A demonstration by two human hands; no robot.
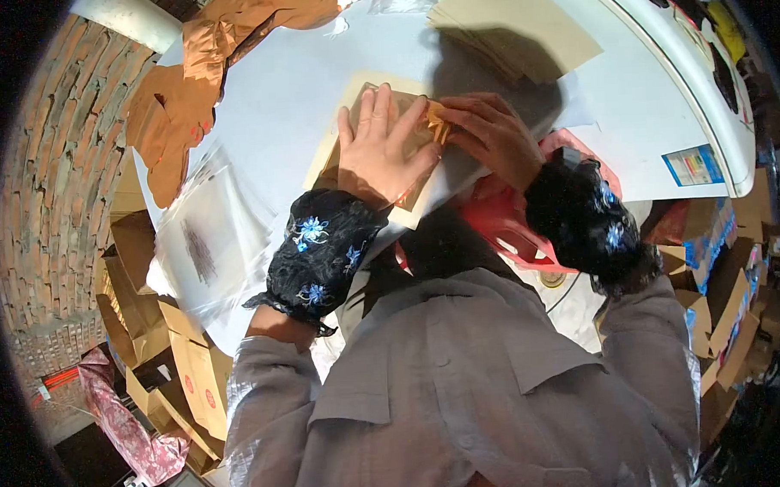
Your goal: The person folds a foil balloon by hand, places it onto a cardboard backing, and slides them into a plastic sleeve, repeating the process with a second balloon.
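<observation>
A cream sheet [323, 157] with a brownish, transparent-looking panel on it lies tilted on the white table [294, 84]. My left hand [382, 149] presses flat on the panel, fingers spread, the thumb stretched toward the right. At the panel's right edge my right hand [493, 132] pinches a small crumpled piece of copper-orange foil [438, 122]. The tips of those fingers sit right beside the left hand's fingertips. Black lace cuffs with blue flowers cover both wrists.
Large copper-coloured foil [167, 122] spreads over the table's left and far edge. Clear plastic sheets [222, 236] lie at the left, a stack of cream sheets [520, 29] at the far right. A red plastic chair [510, 226] stands near the front edge; cardboard boxes [197, 370] stand left.
</observation>
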